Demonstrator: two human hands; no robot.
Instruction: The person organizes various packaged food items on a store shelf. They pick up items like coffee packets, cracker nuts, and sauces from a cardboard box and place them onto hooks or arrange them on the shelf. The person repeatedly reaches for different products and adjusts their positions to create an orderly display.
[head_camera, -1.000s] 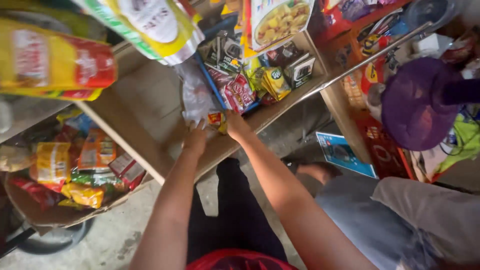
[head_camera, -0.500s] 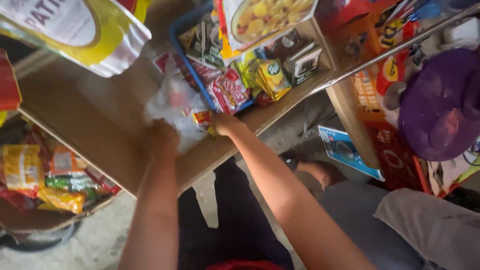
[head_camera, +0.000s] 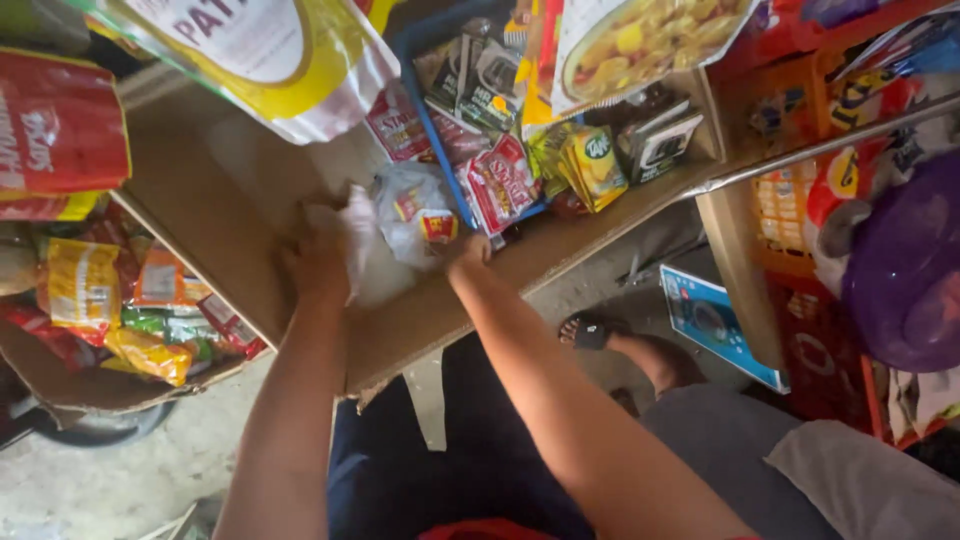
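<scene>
A clear plastic bag (head_camera: 405, 215) holding small red and yellow sachets lies on a brown wooden counter (head_camera: 230, 190). My left hand (head_camera: 320, 250) grips the bag's left side, fingers closed on the crumpled plastic. My right hand (head_camera: 468, 250) holds the bag's lower right edge, next to a blue tray (head_camera: 432, 125) filled with sachets and packets. Both forearms reach up from the bottom of the view.
Large yellow and red snack bags (head_camera: 250, 50) hang overhead. A cardboard box (head_camera: 110, 300) of snack packets sits at left. Another person's sandalled foot (head_camera: 595, 330) and grey-clad leg (head_camera: 760, 450) are at right, by a purple basin (head_camera: 905, 270).
The view has shifted so the counter sits lower right. My left hand has closed on the plastic bag, and both hands now hold it beside the blue tray.
</scene>
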